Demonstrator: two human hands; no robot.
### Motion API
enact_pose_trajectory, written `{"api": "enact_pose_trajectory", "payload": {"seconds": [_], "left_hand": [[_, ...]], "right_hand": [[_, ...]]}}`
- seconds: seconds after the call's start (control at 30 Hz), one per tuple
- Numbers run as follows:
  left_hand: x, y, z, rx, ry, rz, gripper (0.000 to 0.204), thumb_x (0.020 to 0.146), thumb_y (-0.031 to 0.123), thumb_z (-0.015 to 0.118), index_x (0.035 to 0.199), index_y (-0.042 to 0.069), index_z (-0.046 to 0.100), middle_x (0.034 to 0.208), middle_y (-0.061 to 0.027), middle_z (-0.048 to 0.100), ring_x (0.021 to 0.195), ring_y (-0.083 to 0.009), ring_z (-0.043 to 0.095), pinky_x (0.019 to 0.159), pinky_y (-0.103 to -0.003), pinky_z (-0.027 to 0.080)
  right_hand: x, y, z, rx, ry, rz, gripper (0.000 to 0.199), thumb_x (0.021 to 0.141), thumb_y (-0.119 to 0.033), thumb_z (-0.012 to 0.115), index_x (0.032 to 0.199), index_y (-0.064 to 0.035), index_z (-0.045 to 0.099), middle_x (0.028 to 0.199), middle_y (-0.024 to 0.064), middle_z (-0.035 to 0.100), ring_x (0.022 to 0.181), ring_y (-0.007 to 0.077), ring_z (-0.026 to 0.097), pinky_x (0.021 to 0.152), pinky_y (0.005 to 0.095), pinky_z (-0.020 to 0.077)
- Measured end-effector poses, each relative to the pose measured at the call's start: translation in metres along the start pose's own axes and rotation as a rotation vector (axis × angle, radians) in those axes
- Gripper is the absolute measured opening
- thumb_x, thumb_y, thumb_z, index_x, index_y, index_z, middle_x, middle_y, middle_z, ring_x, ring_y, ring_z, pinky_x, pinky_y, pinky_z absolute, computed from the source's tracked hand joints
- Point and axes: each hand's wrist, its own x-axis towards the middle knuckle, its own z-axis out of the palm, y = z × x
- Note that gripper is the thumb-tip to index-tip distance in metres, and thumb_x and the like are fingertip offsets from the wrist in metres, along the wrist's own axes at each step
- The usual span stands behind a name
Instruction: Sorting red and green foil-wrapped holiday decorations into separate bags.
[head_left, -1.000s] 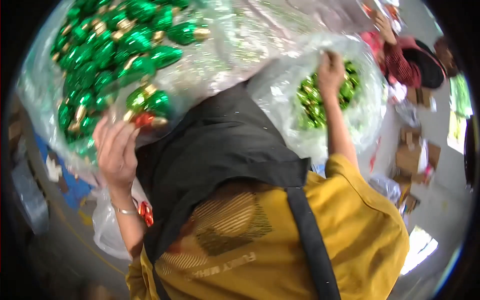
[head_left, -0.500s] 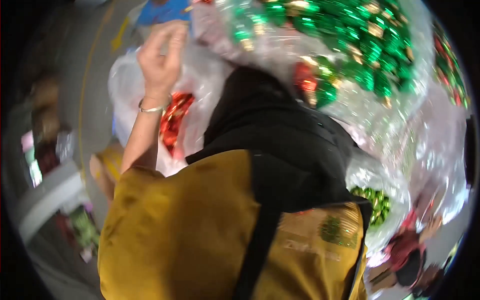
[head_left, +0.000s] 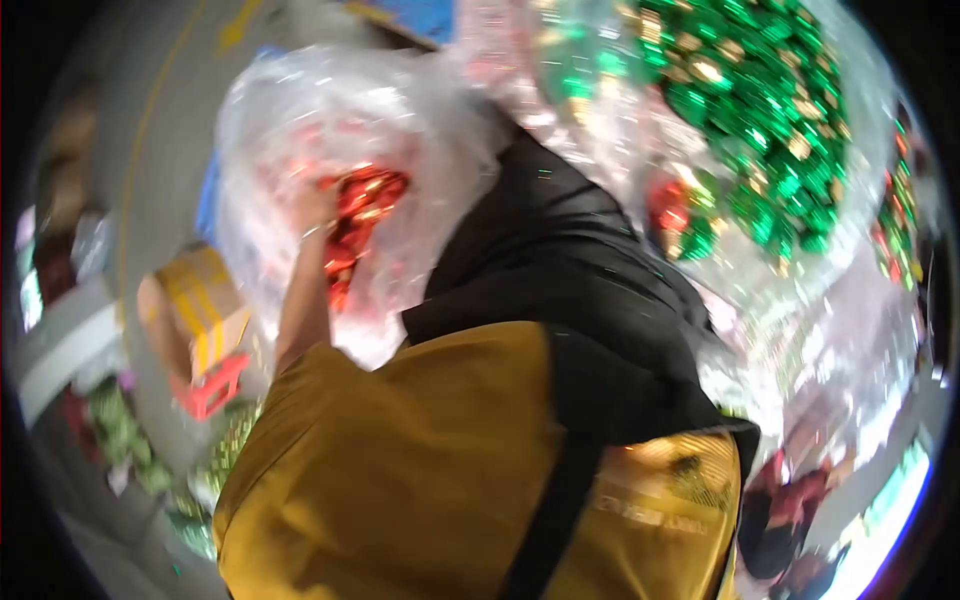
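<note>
My left hand (head_left: pixel 316 205), with a bracelet at the wrist, reaches into a large clear plastic bag (head_left: pixel 250 120) on the left. It touches or lies right beside shiny red foil pieces (head_left: pixel 368 205) inside. Motion blur and the plastic hide its fingers, so whether it grips any of them is unclear. My right hand does not show. Mustard-coloured cloth with a black strap (head_left: pixel 400 450) covers the lower middle, below my black-clothed leg (head_left: pixel 560 240).
Shiny green and gold pieces (head_left: pixel 760 130) fill a big clear bag at the upper right. A cardboard box with yellow tape (head_left: pixel 205 300) stands at left above a red plastic stool-like item (head_left: pixel 215 388). Another person (head_left: pixel 795 500) is at the lower right. Yellow lines mark the floor.
My left hand has come down from above the bag into it, beside the red pieces. The view has shifted, and more of the cardboard box and the red plastic item shows.
</note>
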Motion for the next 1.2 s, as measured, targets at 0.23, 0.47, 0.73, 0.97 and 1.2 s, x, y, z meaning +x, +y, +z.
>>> {"api": "enact_pose_trajectory", "payload": {"seconds": [0.23, 0.47, 0.73, 0.97, 1.2], "left_hand": [[-0.033, -0.030, 0.027, -0.132, 0.099, 0.191, 0.064, 0.064, 0.022, 0.077, 0.120, 0.001, 0.053, 0.114, -0.0205, 0.058, 0.103, -0.0349, 0.056, 0.091, -0.041, 0.044], [-0.122, 0.109, -0.142, -0.703, -0.065, 0.451, 0.062, 0.077, 0.003, 0.070, 0.131, -0.002, 0.039, 0.115, -0.0151, 0.056, 0.100, -0.0210, 0.056, 0.084, -0.034, 0.047], [-0.226, 0.387, -0.248, -0.311, 0.023, 1.712, 0.056, 0.073, -0.001, 0.067, 0.125, 0.002, 0.047, 0.123, -0.0149, 0.053, 0.112, -0.0277, 0.054, 0.095, -0.036, 0.044], [-0.220, 0.493, -0.215, 0.379, -0.397, 2.091, 0.019, 0.076, 0.006, 0.062, 0.094, -0.001, 0.057, 0.085, -0.0152, 0.056, 0.083, -0.0346, 0.055, 0.073, -0.041, 0.045], [-0.232, 0.506, -0.181, 0.526, -0.410, 1.971, 0.019, 0.070, 0.010, 0.067, 0.082, -0.001, 0.057, 0.078, -0.0164, 0.059, 0.078, -0.0362, 0.058, 0.069, -0.042, 0.047]], "right_hand": [[0.007, 0.055, -0.042, 0.003, -0.097, -0.147, 0.017, 0.074, -0.016, 0.061, 0.086, -0.0037, 0.057, 0.084, 0.0033, 0.055, 0.068, 0.0126, 0.050, 0.063, 0.0265, 0.0405], [-0.052, -0.131, -0.023, -0.265, 0.066, -1.099, 0.028, 0.073, -0.009, 0.064, 0.098, 0.0021, 0.056, 0.090, 0.0133, 0.060, 0.068, 0.0180, 0.055, 0.061, 0.0294, 0.0458], [-0.045, -0.132, -0.006, -0.941, 0.103, -1.111, 0.030, 0.073, -0.011, 0.065, 0.100, -0.0015, 0.055, 0.092, 0.0147, 0.057, 0.081, 0.0332, 0.056, 0.071, 0.0393, 0.0469], [-0.016, -0.112, -0.012, -0.768, 0.042, -1.313, 0.026, 0.069, -0.008, 0.066, 0.091, -0.0024, 0.054, 0.087, 0.0116, 0.054, 0.083, 0.0314, 0.050, 0.075, 0.0385, 0.0439], [-0.003, -0.113, -0.020, -0.710, -0.002, -1.389, 0.025, 0.066, -0.004, 0.063, 0.088, -0.0023, 0.053, 0.086, 0.0111, 0.052, 0.081, 0.0316, 0.050, 0.073, 0.0388, 0.0438]]}}
